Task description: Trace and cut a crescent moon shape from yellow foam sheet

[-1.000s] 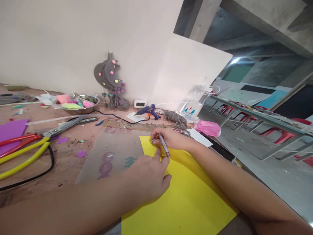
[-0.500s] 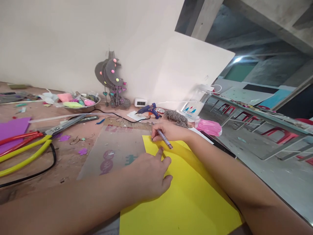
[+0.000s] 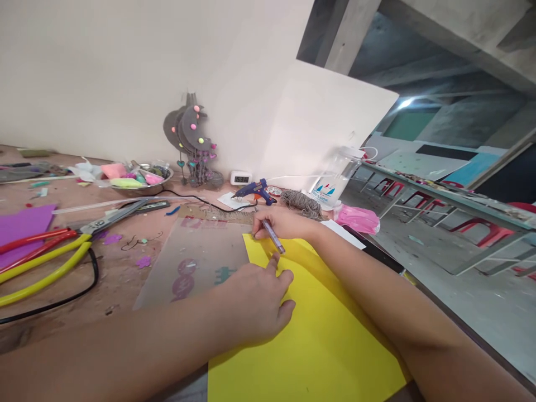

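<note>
A large yellow sheet [image 3: 310,357] of paper or foam lies before me, partly over a translucent printed plastic sheet [image 3: 167,273]. My left hand [image 3: 259,296] rests on the yellow sheet, fingers apart and index finger stretched forward; nothing is in it. Close to the sheet's far left corner, my right hand [image 3: 278,222] grips a purplish pen [image 3: 274,237], its rear end slanting toward me. My fingers hide the pen's tip.
Pliers [image 3: 71,240] with red and yellow handles and purple foam [image 3: 25,229] lie left. Farther back are a bowl of soft clay [image 3: 142,181], a glue gun [image 3: 255,191], grey yarn [image 3: 301,202] and a plastic jug [image 3: 333,178]. A grey moon-shaped decoration [image 3: 192,134] leans on the wall.
My right hand and the pen have shifted slightly left along the sheet's far edge. My left hand stays in place, and the view has tilted a little.
</note>
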The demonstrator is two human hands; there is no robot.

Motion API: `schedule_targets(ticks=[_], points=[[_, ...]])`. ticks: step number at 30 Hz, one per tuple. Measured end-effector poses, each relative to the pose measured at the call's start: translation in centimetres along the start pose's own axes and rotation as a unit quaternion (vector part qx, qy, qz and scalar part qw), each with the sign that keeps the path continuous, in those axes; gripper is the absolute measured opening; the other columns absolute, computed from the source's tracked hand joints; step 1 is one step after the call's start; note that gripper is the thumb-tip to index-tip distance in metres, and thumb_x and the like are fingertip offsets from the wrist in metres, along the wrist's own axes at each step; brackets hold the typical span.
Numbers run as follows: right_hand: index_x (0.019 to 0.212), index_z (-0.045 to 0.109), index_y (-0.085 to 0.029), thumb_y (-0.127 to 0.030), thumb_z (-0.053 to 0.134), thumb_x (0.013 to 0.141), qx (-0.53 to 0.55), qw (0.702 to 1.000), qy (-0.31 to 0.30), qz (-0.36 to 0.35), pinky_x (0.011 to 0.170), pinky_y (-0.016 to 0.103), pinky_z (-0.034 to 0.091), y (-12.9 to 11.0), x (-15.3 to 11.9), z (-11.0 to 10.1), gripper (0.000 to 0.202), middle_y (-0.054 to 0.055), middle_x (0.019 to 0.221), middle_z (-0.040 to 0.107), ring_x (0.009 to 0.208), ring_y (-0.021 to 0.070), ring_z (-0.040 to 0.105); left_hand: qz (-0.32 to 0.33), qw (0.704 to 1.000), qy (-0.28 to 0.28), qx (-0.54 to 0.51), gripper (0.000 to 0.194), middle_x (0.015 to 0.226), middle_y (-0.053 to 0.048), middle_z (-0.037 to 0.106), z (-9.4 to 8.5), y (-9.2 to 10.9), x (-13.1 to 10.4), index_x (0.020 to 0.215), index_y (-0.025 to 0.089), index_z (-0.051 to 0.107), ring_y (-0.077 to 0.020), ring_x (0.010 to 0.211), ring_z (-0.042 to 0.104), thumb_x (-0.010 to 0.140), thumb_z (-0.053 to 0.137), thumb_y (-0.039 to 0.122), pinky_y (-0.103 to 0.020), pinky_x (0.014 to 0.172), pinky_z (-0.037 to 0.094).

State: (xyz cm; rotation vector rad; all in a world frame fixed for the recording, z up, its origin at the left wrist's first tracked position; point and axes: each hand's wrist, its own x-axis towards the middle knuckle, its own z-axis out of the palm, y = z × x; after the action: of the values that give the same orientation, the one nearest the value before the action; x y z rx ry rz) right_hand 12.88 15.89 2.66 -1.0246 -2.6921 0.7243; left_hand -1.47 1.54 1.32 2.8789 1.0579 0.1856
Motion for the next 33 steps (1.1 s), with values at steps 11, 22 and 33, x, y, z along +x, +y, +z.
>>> schedule_targets(ticks=[11, 22, 33], points=[[0.074, 0.065, -0.017, -0.017, 0.07, 0.075, -0.01, 1.0, 0.001, -0.028, 0.064, 0.023, 0.046, -1.0, 0.6, 0.3, 0.005, 0.002, 0.079, 0.071, 0.074, 0.014, 0.064, -0.008, 1.0, 0.006, 0.002, 0.031, 0.119, -0.02, 0.062, -0.2, 0.2, -0.2, 0.103, 0.014, 0.054, -0.0268, 0.07, 0.07, 0.095, 0.033, 0.036, -0.042, 0.059, 0.056], [0.075, 0.063, -0.018, -0.014, 0.066, 0.076, -0.002, 0.999, -0.013, -0.038, 0.062, 0.022, 0.047, -1.6, 0.3, 0.6, 0.005, 0.001, 0.08, 0.07, 0.073, 0.0133, 0.064, -0.011, 1.0, 0.02, 0.006, 0.029, 0.12, -0.02, 0.061, 0.0, 0.3, -0.2, 0.102, 0.015, 0.054, -0.0265, 0.075, 0.069, 0.094, 0.035, 0.036, -0.041, 0.063, 0.057], [0.085, 0.058, -0.02, -0.046, 0.058, 0.086, 0.128, 0.96, 0.25, 0.008, 0.07, 0.03, 0.049, -1.0, 2.0, 2.8, 0.026, 0.003, 0.082, 0.066, 0.071, 0.0158, 0.06, -0.033, 0.999, 0.022, 0.001, 0.031, 0.131, -0.021, 0.056, 0.4, 0.4, 0.0, 0.105, 0.015, 0.054, -0.0254, 0.078, 0.069, 0.095, 0.033, 0.036, -0.041, 0.065, 0.056]])
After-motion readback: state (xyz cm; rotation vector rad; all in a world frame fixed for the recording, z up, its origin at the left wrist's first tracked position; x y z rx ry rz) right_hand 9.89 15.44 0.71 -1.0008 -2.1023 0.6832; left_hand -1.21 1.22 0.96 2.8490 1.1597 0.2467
